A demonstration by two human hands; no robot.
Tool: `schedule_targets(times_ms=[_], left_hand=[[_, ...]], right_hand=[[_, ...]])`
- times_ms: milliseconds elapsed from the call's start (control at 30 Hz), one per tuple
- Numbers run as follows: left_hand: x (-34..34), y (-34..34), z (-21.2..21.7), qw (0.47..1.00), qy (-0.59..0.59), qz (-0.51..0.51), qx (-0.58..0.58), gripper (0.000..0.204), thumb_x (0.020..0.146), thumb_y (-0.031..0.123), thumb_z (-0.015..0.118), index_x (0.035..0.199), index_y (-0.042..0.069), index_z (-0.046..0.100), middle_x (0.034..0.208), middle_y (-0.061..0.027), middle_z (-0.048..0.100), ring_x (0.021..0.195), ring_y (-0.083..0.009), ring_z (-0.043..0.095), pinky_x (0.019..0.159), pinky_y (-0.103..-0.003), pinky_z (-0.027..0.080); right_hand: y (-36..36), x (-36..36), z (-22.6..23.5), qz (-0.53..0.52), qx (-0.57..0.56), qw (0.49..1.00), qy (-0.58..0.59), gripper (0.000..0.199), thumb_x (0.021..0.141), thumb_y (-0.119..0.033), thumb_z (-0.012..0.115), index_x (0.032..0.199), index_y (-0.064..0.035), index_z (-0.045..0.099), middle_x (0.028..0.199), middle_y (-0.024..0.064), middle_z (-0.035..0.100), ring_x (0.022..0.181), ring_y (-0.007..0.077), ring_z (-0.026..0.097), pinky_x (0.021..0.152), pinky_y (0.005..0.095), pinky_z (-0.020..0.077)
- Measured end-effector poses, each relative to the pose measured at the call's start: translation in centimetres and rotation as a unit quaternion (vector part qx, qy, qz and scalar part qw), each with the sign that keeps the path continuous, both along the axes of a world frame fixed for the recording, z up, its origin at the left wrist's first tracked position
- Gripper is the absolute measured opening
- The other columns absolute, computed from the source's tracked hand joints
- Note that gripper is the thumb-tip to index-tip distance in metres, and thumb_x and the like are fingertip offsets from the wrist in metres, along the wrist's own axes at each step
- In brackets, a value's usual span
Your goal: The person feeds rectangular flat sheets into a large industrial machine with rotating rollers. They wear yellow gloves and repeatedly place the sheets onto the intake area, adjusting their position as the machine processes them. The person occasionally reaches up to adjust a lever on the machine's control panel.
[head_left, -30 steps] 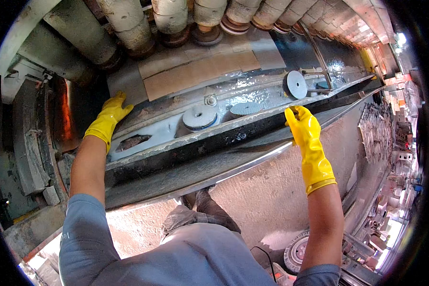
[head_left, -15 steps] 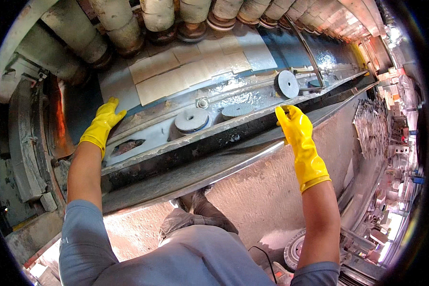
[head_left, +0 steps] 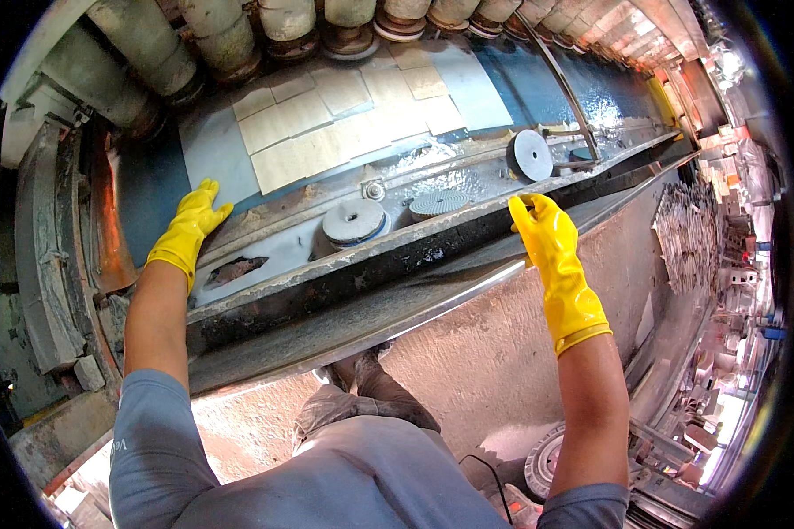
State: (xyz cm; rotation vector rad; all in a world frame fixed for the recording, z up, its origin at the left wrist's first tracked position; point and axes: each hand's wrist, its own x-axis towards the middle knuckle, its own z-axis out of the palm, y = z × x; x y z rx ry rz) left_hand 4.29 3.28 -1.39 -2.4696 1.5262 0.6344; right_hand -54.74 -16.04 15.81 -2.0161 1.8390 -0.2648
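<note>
2 gloved hands — right hand (head_left: 547, 242) gripping trough rim (head_left: 432, 251), grey disc (head_left: 529, 155) just beyond

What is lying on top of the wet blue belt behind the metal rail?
Beige tiles lie flat in rows on the belt. The rollers cover its far edge.

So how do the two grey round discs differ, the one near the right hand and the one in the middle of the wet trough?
The disc by the right hand stands on edge; the middle disc lies flat. The upright one is darker grey, the flat one paler. Both are round with a small centre hole.
</note>
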Motion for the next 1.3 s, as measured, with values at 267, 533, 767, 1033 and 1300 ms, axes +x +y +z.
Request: schedule_targets(times_ms=[267, 533, 767, 1033, 1300], left_hand=[[0.2, -0.1, -0.6, 1.000, -0.008, -0.008, -0.006, 0.081, 0.097, 0.049, 0.069, 0.160, 0.005, 0.046, 0.170, -0.0218, 0.037, 0.155, -0.0384, 0.038, 0.128, -0.042, 0.031], [-0.6, -0.5, 0.2, 1.000, -0.014, 0.002, 0.017, 0.083, 0.098, 0.052, 0.065, 0.163, 0.005, 0.043, 0.172, -0.0189, 0.034, 0.158, -0.0350, 0.035, 0.130, -0.041, 0.028], [-0.8, -0.5, 0.7, 0.999, -0.020, 0.004, 0.030, 0.080, 0.099, 0.052, 0.064, 0.162, 0.007, 0.043, 0.173, -0.0180, 0.032, 0.158, -0.0352, 0.035, 0.129, -0.041, 0.029], [-1.1, -0.8, 1.2, 0.999, -0.006, 0.004, 0.040, 0.083, 0.101, 0.050, 0.064, 0.165, 0.004, 0.038, 0.174, -0.0187, 0.029, 0.159, -0.0355, 0.032, 0.131, -0.041, 0.026], [-0.6, -0.5, -0.1, 0.999, -0.027, -0.002, 0.017, 0.079, 0.100, 0.046, 0.066, 0.164, 0.007, 0.041, 0.174, -0.0166, 0.032, 0.158, -0.0338, 0.035, 0.130, -0.039, 0.028]], right_hand=[[0.0, 0.0, 0.0, -0.004, -0.001, 1.000, -0.003, 0.049, 0.099, -0.050, 0.065, 0.117, -0.0061, 0.079, 0.103, 0.0152, 0.080, 0.099, 0.0367, 0.076, 0.090, 0.0431, 0.0575], [-0.2, -0.5, -0.6, 0.001, 0.005, 1.000, -0.012, 0.049, 0.099, -0.050, 0.065, 0.118, -0.0064, 0.078, 0.101, 0.0138, 0.081, 0.097, 0.0353, 0.076, 0.089, 0.0421, 0.0575], [-0.2, -0.4, -0.4, -0.001, 0.001, 1.000, -0.005, 0.051, 0.100, -0.051, 0.065, 0.122, -0.0061, 0.077, 0.110, 0.0156, 0.080, 0.105, 0.0358, 0.075, 0.094, 0.0421, 0.0571], [-0.2, -0.4, -0.4, -0.005, -0.002, 1.000, -0.001, 0.052, 0.100, -0.051, 0.065, 0.122, -0.0062, 0.077, 0.113, 0.0161, 0.080, 0.107, 0.0372, 0.075, 0.095, 0.0427, 0.0567], [-0.5, -0.4, -0.4, -0.003, 0.016, 1.000, -0.004, 0.052, 0.098, -0.053, 0.065, 0.120, -0.0067, 0.078, 0.109, 0.0156, 0.080, 0.104, 0.0373, 0.075, 0.092, 0.0434, 0.0567]])
